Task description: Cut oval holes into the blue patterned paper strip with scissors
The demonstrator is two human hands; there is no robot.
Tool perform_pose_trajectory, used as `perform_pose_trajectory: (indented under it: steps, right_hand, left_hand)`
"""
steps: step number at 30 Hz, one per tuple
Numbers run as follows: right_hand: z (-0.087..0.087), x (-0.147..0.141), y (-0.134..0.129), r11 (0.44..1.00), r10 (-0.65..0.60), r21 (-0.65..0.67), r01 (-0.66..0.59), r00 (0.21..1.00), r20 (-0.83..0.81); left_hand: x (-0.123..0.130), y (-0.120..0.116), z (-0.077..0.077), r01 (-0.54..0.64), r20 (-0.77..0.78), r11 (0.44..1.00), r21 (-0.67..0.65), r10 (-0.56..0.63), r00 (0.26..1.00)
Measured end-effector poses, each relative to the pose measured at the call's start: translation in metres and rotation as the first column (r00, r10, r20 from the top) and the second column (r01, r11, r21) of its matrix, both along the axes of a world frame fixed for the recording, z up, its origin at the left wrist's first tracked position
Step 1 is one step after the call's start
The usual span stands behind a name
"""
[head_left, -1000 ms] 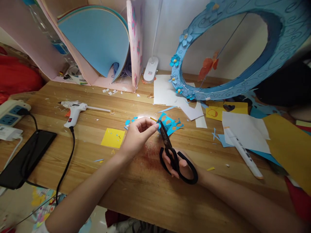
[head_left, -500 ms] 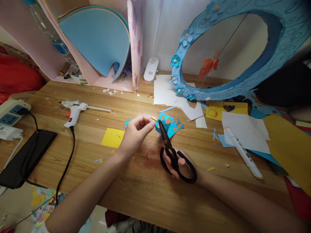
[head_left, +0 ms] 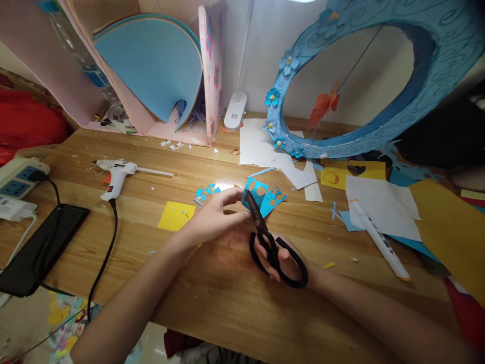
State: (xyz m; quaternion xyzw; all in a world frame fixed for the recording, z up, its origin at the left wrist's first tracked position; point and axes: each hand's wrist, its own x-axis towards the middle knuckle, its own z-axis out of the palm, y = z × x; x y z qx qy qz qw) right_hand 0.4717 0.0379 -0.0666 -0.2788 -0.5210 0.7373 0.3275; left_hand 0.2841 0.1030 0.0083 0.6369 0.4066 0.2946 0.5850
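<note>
My right hand [head_left: 278, 255] has its fingers through the handles of black scissors [head_left: 259, 222], whose closed-looking blades point up and left over a blue paper with round holes [head_left: 268, 199]. Beside the blades, my left hand [head_left: 223, 215] reaches to the paper's left edge, thumb and fingertips apart around its near corner; whether they touch it is unclear. Small blue cut pieces [head_left: 207, 190] lie just behind my left hand. A yellow paper square [head_left: 176, 216] with tiny scraps rests to the left of that hand.
A white glue gun [head_left: 118, 177], a black phone [head_left: 43, 247] and a power strip [head_left: 22, 177] are at left. A pink shelf [head_left: 210, 76] and a blue decorated ring [head_left: 364, 144] stand behind. White paper and a marker [head_left: 381, 240] lie at right.
My left hand has opened from its pinch and moved slightly right and down toward the blue paper. The small yellow item between its fingertips is no longer held. The scissors stay nearly still.
</note>
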Motion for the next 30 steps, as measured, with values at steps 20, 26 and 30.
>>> perform_pose_trajectory:
  steps: [20, 26, 30]
  right_hand:
    - [0.0042, -0.0035, 0.0044, 1.0, -0.024, 0.01, 0.024, 0.998, -0.058]
    - [0.0034, -0.0026, 0.0049, 1.0, -0.001, 0.01, 0.002, 0.999, -0.048]
    - [0.0004, -0.0019, 0.0042, 1.0, -0.004, -0.001, 0.004, 0.999, -0.052]
  left_hand:
    - [0.0072, -0.0059, 0.0019, -0.327, -0.059, 0.942, 0.069, 0.331, 0.942]
    - [0.0089, -0.0102, 0.0022, -0.266, -0.14, 0.941, 0.211, 0.298, 0.944]
    - [0.0086, -0.0106, 0.003, -0.247, -0.142, 0.949, 0.194, 0.277, 0.95]
